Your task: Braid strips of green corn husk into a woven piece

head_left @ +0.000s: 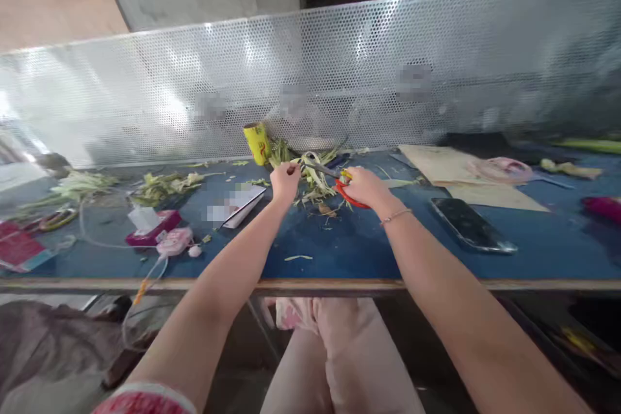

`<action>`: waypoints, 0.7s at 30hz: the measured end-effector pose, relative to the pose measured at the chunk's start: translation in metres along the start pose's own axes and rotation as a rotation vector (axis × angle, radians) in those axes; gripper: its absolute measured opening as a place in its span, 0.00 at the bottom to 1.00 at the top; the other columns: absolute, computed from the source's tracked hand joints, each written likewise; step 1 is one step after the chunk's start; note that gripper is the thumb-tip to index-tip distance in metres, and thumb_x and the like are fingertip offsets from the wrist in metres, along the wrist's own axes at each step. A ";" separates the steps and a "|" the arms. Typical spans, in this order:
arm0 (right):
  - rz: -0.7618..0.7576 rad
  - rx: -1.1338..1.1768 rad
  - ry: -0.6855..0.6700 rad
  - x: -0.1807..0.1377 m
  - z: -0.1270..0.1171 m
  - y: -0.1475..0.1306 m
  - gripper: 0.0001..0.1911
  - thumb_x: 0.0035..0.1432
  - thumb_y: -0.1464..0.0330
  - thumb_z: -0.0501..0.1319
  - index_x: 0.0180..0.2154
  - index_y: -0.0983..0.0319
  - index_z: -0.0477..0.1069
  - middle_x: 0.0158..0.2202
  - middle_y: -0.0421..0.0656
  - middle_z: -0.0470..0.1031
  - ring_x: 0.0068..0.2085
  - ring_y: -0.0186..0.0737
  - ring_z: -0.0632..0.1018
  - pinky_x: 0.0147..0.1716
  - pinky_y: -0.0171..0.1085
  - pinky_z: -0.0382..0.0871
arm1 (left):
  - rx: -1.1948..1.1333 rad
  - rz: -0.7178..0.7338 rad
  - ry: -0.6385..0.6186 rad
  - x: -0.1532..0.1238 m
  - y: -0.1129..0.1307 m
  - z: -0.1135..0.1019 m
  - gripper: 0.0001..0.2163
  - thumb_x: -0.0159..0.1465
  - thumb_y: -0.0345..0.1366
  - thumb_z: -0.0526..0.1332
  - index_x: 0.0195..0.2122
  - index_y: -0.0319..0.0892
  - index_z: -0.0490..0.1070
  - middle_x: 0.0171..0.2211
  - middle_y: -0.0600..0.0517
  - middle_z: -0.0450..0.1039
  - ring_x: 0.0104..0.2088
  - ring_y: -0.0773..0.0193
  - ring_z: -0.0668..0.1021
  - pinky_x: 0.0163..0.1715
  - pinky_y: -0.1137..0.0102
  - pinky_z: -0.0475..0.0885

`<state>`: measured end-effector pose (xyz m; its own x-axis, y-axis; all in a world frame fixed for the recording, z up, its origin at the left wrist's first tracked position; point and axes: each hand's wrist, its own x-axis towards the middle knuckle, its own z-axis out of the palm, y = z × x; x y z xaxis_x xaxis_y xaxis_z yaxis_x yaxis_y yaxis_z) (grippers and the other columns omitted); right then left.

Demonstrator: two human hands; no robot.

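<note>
Trimming is in hand: just right of the yellow tube [257, 142], the left hand [284, 181] pinches a green leaf strip [306, 167], fingers closed on it; the right hand [365, 186] grips red-handled scissors [334, 178], blades at the strip. A clean cut calls for holding it taut

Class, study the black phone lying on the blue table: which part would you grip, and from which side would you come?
Probably pinch the phone across its two long edges, coming down from above. It lies flat, glossy face up, on the table, so only its thin sides offer purchase.
</note>
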<state>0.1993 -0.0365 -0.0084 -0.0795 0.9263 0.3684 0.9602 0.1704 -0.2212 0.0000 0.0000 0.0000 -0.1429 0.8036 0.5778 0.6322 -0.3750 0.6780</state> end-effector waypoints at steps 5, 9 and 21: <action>0.025 0.008 -0.031 -0.001 -0.003 -0.003 0.15 0.58 0.58 0.56 0.37 0.63 0.69 0.39 0.53 0.76 0.37 0.46 0.77 0.30 0.35 0.60 | -0.026 -0.003 0.017 0.001 0.000 0.000 0.08 0.57 0.30 0.58 0.32 0.38 0.77 0.30 0.48 0.78 0.34 0.62 0.77 0.39 0.70 0.68; 0.032 0.041 -0.051 -0.004 -0.007 -0.007 0.18 0.56 0.54 0.57 0.37 0.63 0.69 0.38 0.53 0.77 0.37 0.47 0.77 0.29 0.35 0.60 | -0.128 0.005 0.018 0.002 -0.006 0.005 0.07 0.57 0.31 0.59 0.31 0.37 0.77 0.30 0.48 0.78 0.34 0.62 0.77 0.39 0.70 0.68; 0.043 0.083 -0.042 -0.007 -0.007 -0.009 0.26 0.53 0.45 0.57 0.35 0.62 0.69 0.36 0.52 0.77 0.36 0.46 0.76 0.27 0.35 0.58 | -0.938 -0.438 0.003 0.002 -0.001 0.017 0.03 0.51 0.25 0.65 0.24 0.37 0.72 0.18 0.57 0.66 0.18 0.75 0.66 0.24 0.76 0.64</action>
<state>0.1927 -0.0467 -0.0022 -0.0517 0.9463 0.3193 0.9378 0.1559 -0.3102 0.0122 0.0101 -0.0067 -0.2202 0.9557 0.1951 -0.3231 -0.2602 0.9099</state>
